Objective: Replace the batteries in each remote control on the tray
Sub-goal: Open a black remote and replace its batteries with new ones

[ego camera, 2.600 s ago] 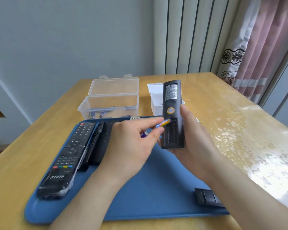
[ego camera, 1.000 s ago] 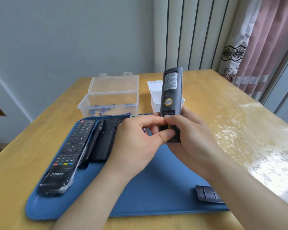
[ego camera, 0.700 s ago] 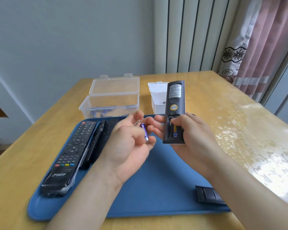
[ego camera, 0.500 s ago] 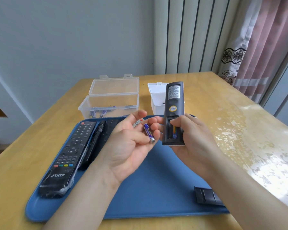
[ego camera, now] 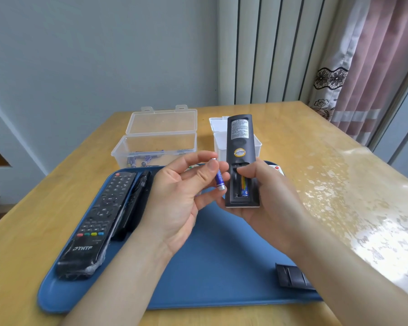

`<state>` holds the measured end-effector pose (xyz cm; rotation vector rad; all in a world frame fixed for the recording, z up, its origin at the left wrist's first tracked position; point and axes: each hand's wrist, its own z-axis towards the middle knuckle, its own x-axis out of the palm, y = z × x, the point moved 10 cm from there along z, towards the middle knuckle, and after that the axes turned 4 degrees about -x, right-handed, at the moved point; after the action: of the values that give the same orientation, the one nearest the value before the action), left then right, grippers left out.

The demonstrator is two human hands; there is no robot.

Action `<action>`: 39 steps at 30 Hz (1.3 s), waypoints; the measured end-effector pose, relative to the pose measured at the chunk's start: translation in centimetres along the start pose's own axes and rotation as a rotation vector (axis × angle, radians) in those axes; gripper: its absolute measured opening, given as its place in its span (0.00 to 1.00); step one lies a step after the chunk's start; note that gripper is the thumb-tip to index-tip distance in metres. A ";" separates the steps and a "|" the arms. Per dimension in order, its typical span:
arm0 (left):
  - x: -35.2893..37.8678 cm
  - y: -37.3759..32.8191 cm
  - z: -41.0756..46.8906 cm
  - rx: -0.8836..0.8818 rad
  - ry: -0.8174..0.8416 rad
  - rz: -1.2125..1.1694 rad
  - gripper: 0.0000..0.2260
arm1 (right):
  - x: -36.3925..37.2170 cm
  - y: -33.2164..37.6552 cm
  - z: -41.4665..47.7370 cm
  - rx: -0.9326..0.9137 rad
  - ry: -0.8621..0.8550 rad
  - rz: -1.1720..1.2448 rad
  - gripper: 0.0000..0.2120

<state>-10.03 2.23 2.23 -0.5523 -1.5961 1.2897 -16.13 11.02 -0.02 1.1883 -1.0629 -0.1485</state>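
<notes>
Pinching a blue battery (ego camera: 219,181) upright between thumb and fingertips of the left hand (ego camera: 174,196), centre of the frame, just left of the remote (ego camera: 239,147). Gripping that remote back-up in the right hand (ego camera: 269,201), fingers curled round its lower end, compartment uncovered, a second battery (ego camera: 244,185) seated in its right slot. Below, on the blue tray (ego camera: 210,267): black remotes (ego camera: 99,215) at left, a loose cover (ego camera: 290,276) at lower right.

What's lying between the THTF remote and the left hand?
A slimmer black remote lies there on the blue tray, shown in the head view.
</notes>
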 end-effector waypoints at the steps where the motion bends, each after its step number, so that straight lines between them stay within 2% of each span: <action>1: 0.0 -0.2 -0.1 0.023 -0.010 0.025 0.08 | 0.1 -0.1 0.0 -0.001 0.010 -0.018 0.11; 8: 0.3 -1.7 -0.3 0.158 -0.043 0.373 0.05 | 0.1 0.2 0.0 -0.053 0.021 -0.191 0.12; 13: 0.1 -2.0 -0.4 0.189 -0.047 0.228 0.07 | -0.1 0.2 0.0 -0.070 0.003 -0.187 0.14; 20: 0.2 -2.5 -0.7 0.258 -0.077 0.293 0.08 | -0.3 -0.2 0.1 -0.065 -0.003 -0.173 0.12; 27: 1.3 -3.3 -1.7 0.461 -0.105 0.666 0.06 | 0.4 -0.3 0.1 -0.085 0.054 -0.163 0.12; 30: 1.9 -3.3 -2.1 0.523 -0.102 0.743 0.10 | 0.7 0.1 0.0 -0.099 0.078 -0.119 0.11; 34: 2.3 -3.9 -2.7 0.641 -0.112 0.856 0.09 | 0.9 0.3 -0.1 -0.089 0.083 -0.053 0.12; 37: 2.8 -4.1 -3.0 0.740 -0.117 0.945 0.09 | 0.5 0.0 0.0 -0.047 0.053 -0.014 0.13; 39: 2.9 -3.7 -2.9 0.743 -0.100 0.951 0.10 | 0.1 -0.3 0.2 -0.015 0.022 -0.004 0.15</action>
<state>-7.91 4.67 6.69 -0.7911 -0.7658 2.4816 -16.04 10.71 -0.19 1.1764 -1.0391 -0.1458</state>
